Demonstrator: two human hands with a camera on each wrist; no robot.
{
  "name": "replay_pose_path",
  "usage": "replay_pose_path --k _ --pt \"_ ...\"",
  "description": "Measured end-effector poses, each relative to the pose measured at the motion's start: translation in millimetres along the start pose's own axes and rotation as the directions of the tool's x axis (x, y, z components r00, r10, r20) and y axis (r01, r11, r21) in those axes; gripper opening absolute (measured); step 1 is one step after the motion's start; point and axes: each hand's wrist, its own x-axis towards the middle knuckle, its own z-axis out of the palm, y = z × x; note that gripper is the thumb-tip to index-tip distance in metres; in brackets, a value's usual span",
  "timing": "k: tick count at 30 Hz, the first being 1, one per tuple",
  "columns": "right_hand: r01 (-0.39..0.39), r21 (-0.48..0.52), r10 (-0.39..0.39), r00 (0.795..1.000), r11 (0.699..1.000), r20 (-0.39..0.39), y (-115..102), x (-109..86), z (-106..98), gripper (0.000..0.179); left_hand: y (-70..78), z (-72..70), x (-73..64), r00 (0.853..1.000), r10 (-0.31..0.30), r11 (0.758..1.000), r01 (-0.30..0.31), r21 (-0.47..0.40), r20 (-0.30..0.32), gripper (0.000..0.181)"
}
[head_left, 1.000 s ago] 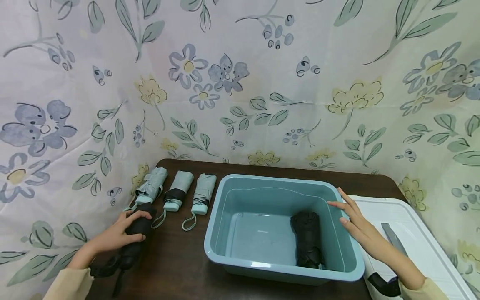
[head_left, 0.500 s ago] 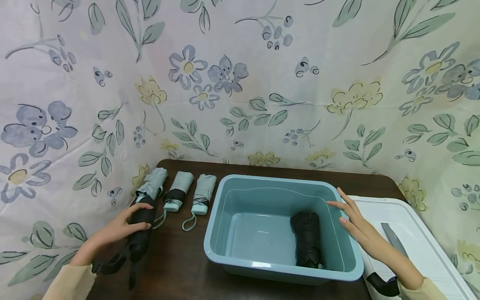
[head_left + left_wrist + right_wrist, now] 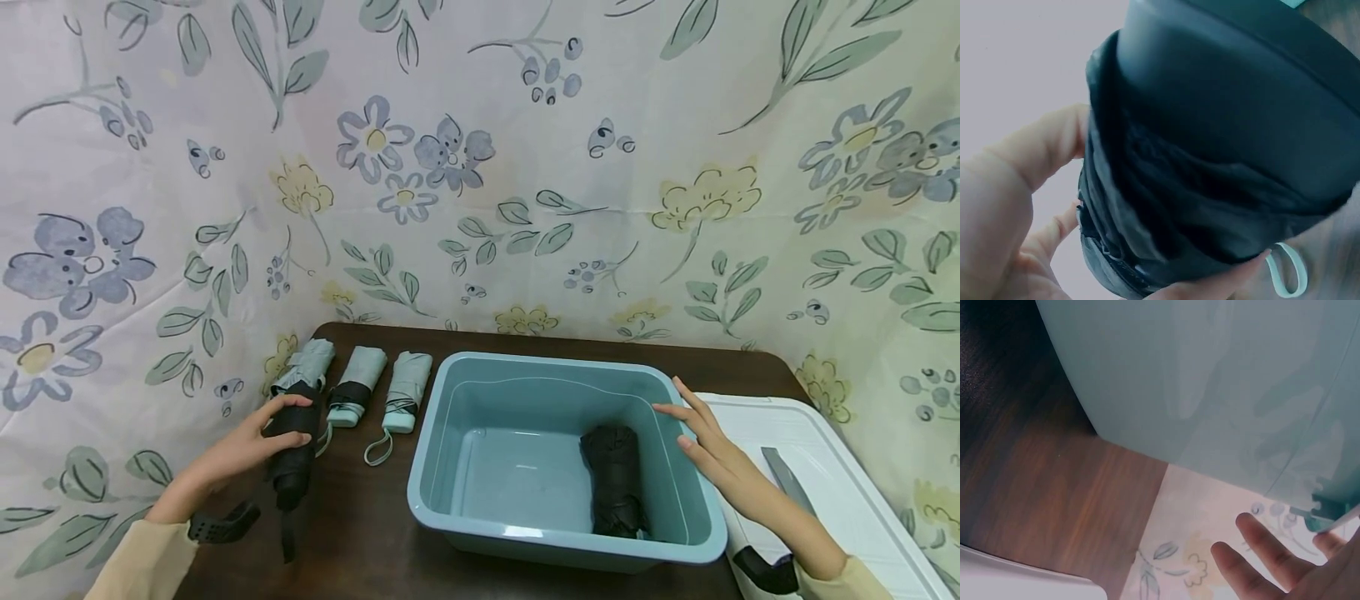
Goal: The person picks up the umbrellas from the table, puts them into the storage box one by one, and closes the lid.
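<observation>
Black folding umbrella (image 3: pixel 291 467) held in my left hand (image 3: pixel 238 447), to the left of the blue plastic bin (image 3: pixel 540 532).
The umbrella's long axis runs away from me, its strap end nearest; the bin lies to its right, across bare worktop (image 3: pixel 367 525). My left fingers and thumb curl round the umbrella; my right hand (image 3: pixel 718 462), the farther one, holds nothing, its fingers extended at the bin's right rim (contact: cannot tell). Count: two black umbrellas, one held, one in the bin (image 3: pixel 615 479); three mint umbrellas (image 3: pixel 362 372) on the worktop; one bin.
</observation>
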Motion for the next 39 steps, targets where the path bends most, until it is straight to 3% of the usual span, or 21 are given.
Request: replay_pose_path --k 7,14,22,32,39 --pt "0.015 -0.005 -0.015 1.0 1.0 0.001 -1 -0.4 -1 0.042 10.2 -1.8 6.4 0.999 0.041 0.999 -0.041 -0.009 -0.025 0.05" --pt "0.008 -0.012 -0.008 1.0 1.0 -0.004 1 -1.2 0 0.042 22.2 -1.0 14.8 1.0 0.007 0.999 -0.006 -0.054 0.014 0.053" --pt "-0.008 0.0 0.008 1.0 1.0 -0.001 1 -0.4 0 0.041 44.1 4.0 19.1 0.99 -0.021 0.961 0.058 -0.271 0.137 0.056" --pt "-0.003 0.015 0.004 1.0 1.0 -0.004 -1 -1.1 1 0.041 65.1 7.5 31.4 0.98 0.024 0.963 0.03 -0.267 0.198 0.053" --pt "-0.005 0.011 0.005 1.0 1.0 -0.005 0 -0.4 1 0.04 82.9 12.4 32.0 0.973 0.044 0.97 0.013 -0.244 0.228 0.055"
